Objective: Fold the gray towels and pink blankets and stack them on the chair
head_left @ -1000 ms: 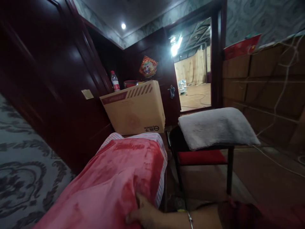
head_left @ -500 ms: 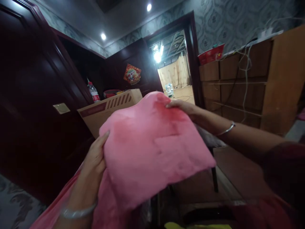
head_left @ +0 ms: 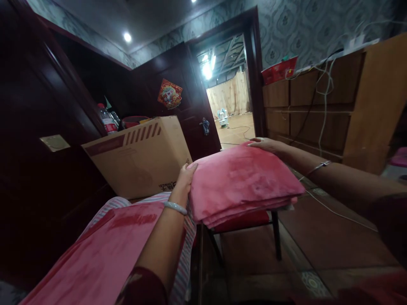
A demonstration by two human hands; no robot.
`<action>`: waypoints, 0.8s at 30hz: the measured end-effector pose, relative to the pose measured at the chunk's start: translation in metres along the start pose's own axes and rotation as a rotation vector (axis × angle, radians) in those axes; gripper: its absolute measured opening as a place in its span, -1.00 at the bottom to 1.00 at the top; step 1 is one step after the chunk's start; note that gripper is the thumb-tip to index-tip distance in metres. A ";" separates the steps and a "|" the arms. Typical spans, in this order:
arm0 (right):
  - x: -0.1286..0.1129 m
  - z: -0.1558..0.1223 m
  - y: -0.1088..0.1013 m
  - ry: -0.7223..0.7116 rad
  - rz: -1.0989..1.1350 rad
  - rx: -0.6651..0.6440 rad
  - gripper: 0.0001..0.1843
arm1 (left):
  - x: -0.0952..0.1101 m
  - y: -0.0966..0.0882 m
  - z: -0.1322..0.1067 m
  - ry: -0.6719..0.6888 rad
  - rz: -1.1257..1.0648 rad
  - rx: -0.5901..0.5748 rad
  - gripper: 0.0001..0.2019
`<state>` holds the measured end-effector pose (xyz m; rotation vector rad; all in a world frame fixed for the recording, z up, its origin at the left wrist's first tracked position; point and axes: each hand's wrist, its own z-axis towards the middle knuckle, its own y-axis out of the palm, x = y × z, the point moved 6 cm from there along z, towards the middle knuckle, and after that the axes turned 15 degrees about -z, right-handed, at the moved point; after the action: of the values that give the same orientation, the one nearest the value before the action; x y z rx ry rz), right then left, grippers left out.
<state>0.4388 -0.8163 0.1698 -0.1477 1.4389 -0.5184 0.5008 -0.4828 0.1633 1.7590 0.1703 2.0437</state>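
A folded pink plush cloth (head_left: 241,173) lies on top of similar pink layers over a red-seated chair (head_left: 254,220). My left hand (head_left: 186,178) grips its left edge, thumb on top and the other fingers hidden. At the far edge, my right hand (head_left: 267,145) holds the cloth between thumb and fingers, partly out of sight. Left of my left forearm, another pink plush cloth (head_left: 108,250) is spread flat over a striped cloth (head_left: 187,254).
A large cardboard box (head_left: 136,161) stands behind the spread cloth, with a red-capped bottle (head_left: 107,119) by it. Wooden drawers (head_left: 318,101) line the right wall, bearing a red basket (head_left: 280,70) and cables. A white cord (head_left: 340,214) crosses the tiled floor.
Both hands have carried the pink cloth right and lowered it from the air onto the stack at the chair. The view has shifted, showing the spread pink cloth and more of the box.
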 end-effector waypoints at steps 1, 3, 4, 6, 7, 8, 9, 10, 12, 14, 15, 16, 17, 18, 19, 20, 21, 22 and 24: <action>0.006 0.004 0.000 0.003 -0.005 0.024 -0.69 | -0.001 -0.004 0.001 0.005 0.028 0.032 -0.26; 0.010 0.009 -0.002 0.000 -0.015 0.058 -0.66 | 0.001 -0.007 0.002 -0.004 0.076 0.079 -0.22; 0.009 0.010 -0.003 0.001 -0.014 0.062 -0.64 | 0.004 -0.008 0.002 -0.008 0.099 0.098 -0.21; 0.003 0.009 -0.007 0.007 0.004 0.053 -0.57 | 0.008 -0.006 0.002 -0.004 0.112 0.129 -0.20; -0.001 0.008 -0.009 0.006 0.015 0.051 -0.55 | 0.011 -0.005 0.001 0.011 0.106 0.141 -0.21; -0.004 0.006 -0.013 0.000 0.026 0.052 -0.53 | 0.013 -0.004 0.001 0.037 0.096 0.149 -0.23; -0.008 0.004 -0.016 -0.009 0.036 0.056 -0.52 | 0.015 -0.002 0.000 0.070 0.085 0.150 -0.25; -0.010 0.002 -0.019 -0.025 0.041 0.062 -0.50 | 0.017 0.001 -0.001 0.106 0.077 0.144 -0.27; -0.010 0.000 -0.023 -0.048 0.035 0.069 -0.47 | 0.018 0.005 -0.004 0.158 0.083 0.124 -0.33; -0.001 -0.001 -0.024 -0.027 0.014 0.073 -0.46 | 0.015 0.008 -0.007 0.142 0.115 0.110 -0.43; 0.006 -0.001 -0.022 -0.005 0.005 0.070 -0.47 | 0.013 0.007 -0.008 0.115 0.136 0.116 -0.50; 0.013 0.000 -0.021 0.015 -0.004 0.066 -0.48 | 0.011 0.006 -0.010 0.091 0.159 0.129 -0.57; 0.019 0.001 -0.021 0.025 -0.019 0.065 -0.48 | 0.010 0.004 -0.011 0.075 0.179 0.141 -0.64; 0.023 0.003 -0.023 0.021 -0.049 0.071 -0.48 | 0.011 0.003 -0.012 0.068 0.196 0.148 -0.69; 0.023 0.004 -0.025 0.005 -0.106 0.077 -0.47 | 0.013 0.002 -0.012 0.066 0.215 0.146 -0.72; 0.021 0.006 -0.029 -0.019 -0.195 0.087 -0.46 | 0.016 0.001 -0.012 0.068 0.235 0.140 -0.75; 0.015 0.007 -0.033 -0.045 -0.314 0.111 -0.45 | 0.020 0.002 -0.012 0.070 0.255 0.129 -0.77; 0.007 0.007 -0.037 -0.076 -0.449 0.142 -0.42 | 0.024 0.003 -0.013 0.072 0.270 0.128 -0.77; -0.018 0.004 -0.039 -0.162 -0.705 0.213 -0.33 | 0.036 0.008 -0.017 0.142 0.316 0.159 -0.74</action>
<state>0.4321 -0.8436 0.2017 -0.5232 1.1391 -1.2007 0.4789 -0.4728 0.1955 1.8304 0.1046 2.4422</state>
